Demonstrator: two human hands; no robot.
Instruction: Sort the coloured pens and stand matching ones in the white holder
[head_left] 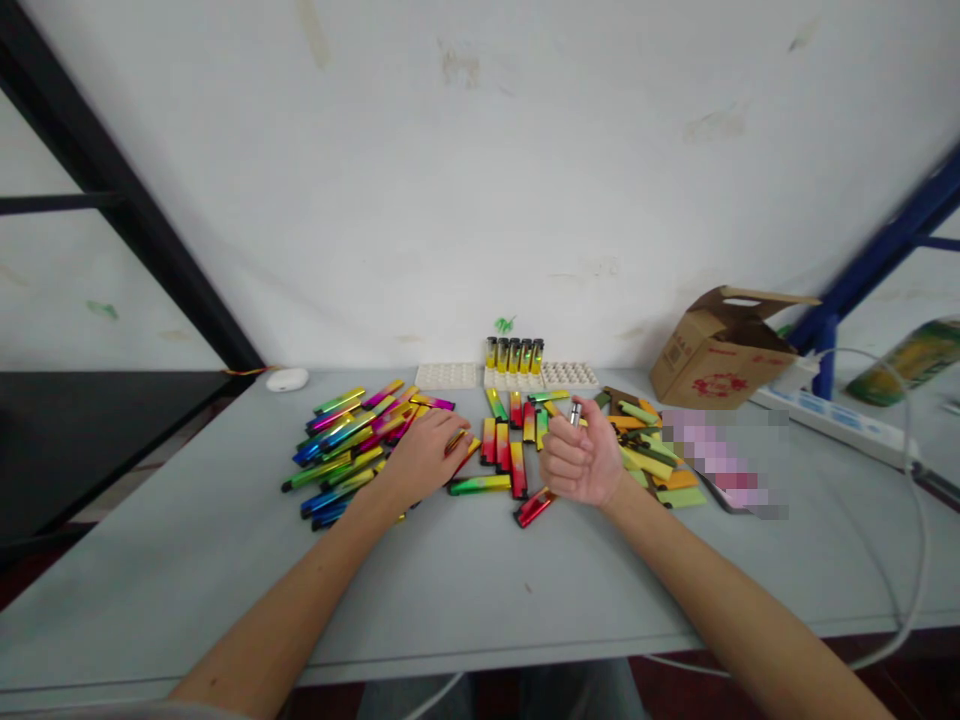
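My right hand (581, 460) is closed in a fist around a lighter, its silver metal top (575, 412) showing by the thumb; the rest is hidden in the palm. At the right edge of a pile of shiny multicoloured lighters (341, 430), my left hand (427, 455) has its fingers curled round a gold-tinted lighter (454, 440), mostly covered. Between the hands lie several red-yellow and green lighters (502, 445). One red lighter (534, 508) rests near my right wrist.
Several yellow, black-topped lighters (514, 355) stand upright in a white holed tray (514, 381) by the wall, with trays either side. Olive and orange pieces (652, 455) lie right, beside a blurred phone-like object (720, 465). Farther right are an open cardboard box (712, 350) and power strip (840, 420).
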